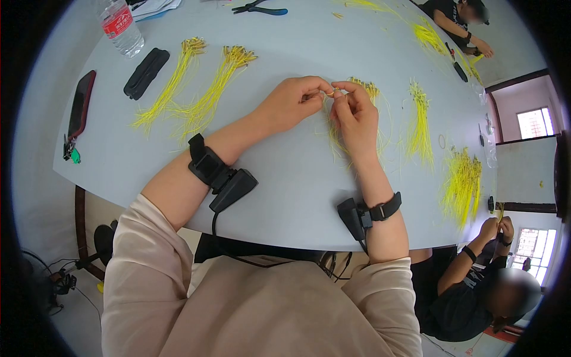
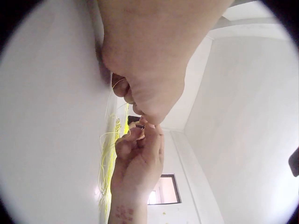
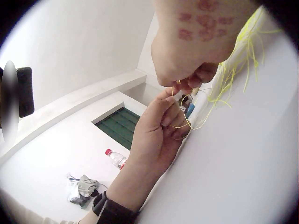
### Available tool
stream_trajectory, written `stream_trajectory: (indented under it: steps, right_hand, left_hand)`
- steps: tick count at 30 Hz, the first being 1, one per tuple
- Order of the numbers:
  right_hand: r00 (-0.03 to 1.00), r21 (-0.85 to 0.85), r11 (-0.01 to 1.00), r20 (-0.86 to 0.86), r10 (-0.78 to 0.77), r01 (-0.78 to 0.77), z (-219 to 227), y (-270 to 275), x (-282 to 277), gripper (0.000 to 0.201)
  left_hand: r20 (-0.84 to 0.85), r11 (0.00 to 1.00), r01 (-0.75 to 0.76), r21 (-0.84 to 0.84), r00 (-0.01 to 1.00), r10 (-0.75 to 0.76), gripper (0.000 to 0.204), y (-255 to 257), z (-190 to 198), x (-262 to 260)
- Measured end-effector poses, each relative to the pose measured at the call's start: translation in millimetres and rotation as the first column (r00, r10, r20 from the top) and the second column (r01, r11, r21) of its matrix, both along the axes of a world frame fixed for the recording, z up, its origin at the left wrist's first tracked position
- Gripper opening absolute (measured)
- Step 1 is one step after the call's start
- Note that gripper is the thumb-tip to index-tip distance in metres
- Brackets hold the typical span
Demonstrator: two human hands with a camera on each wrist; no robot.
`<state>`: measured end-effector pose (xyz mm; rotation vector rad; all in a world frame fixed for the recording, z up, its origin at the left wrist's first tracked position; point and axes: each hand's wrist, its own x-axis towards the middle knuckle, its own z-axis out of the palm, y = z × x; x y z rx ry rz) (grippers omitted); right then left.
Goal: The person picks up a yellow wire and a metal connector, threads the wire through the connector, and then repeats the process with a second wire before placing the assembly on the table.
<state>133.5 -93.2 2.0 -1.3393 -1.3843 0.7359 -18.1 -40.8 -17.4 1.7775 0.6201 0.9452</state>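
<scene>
Over the table, my left hand (image 1: pixel 291 102) and right hand (image 1: pixel 358 122) meet fingertip to fingertip. Both pinch a thin yellow line (image 3: pixel 198 127) with a small gold-coloured end piece, mostly hidden by the fingers. In the right wrist view the line loops loosely below the left hand's (image 3: pixel 156 130) fingers. Just behind the right hand lies a bundle of yellow lines (image 1: pixel 370 88) with gold-coloured ends, partly covered by that hand. Both wrists wear strapped black cameras.
Two yellow line bundles (image 1: pixel 214 89) lie at left, beside a black case (image 1: pixel 146 74), phone (image 1: pixel 81 106) and water bottle (image 1: pixel 122 30). Pliers (image 1: pixel 260 9) sit at the far edge. More bundles (image 1: pixel 461 184) lie at right, where two other people work.
</scene>
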Motion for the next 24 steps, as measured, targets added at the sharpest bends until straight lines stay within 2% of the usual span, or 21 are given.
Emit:
stream_trajectory:
  steps: [2,8,17,24]
  right_hand:
    - [0.995,0.06,0.998,0.094,-0.036,0.031,-5.2,2.9,2.9,0.012]
    - [0.991,0.125,0.992,0.129,-0.045,0.029,-6.7,4.0,2.7,0.012]
    - [0.997,0.036,0.999,0.075,-0.003,0.0,-2.8,1.0,-0.7,0.012]
    - [0.991,0.05,0.999,0.134,-0.024,0.017,-3.7,2.4,2.1,0.012]
  left_hand:
    - [-0.006,1.0,-0.019,0.01,1.0,0.019,0.018,-1.1,1.3,-0.3]
    - [-0.047,0.998,-0.06,0.019,0.997,0.06,0.016,-1.6,4.5,-1.4]
    - [-0.058,0.996,-0.067,0.05,0.996,0.07,0.015,-1.0,2.9,-1.6]
    - [-0.046,0.995,-0.084,0.052,0.995,0.086,0.016,-1.6,5.7,-1.6]
